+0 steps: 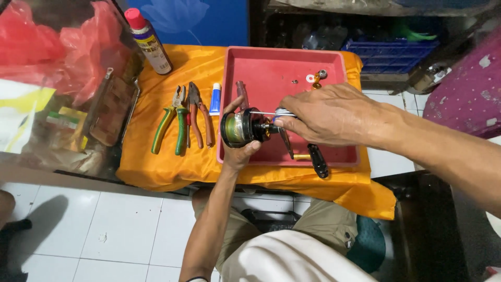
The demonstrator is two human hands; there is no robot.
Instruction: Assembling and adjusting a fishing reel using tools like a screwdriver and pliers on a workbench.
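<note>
My left hand (239, 151) grips a black and gold fishing reel (241, 127) from below, holding it over the front left part of a red plastic tray (271, 68). My right hand (334, 114) reaches in from the right and pinches a small silver part (282, 113) at the reel's right end. The reel's black handle (318, 160) hangs down over the tray's front rim. Small washers and a gold piece (315, 78) lie at the tray's back.
An orange cloth (172, 162) covers the small table. On it lie green-handled pliers (172, 122), red-handled pliers (200, 117) and a small white and blue tube (215, 98). A spray can with a red cap (148, 42) stands at the back left. Red bags (62, 47) crowd the left.
</note>
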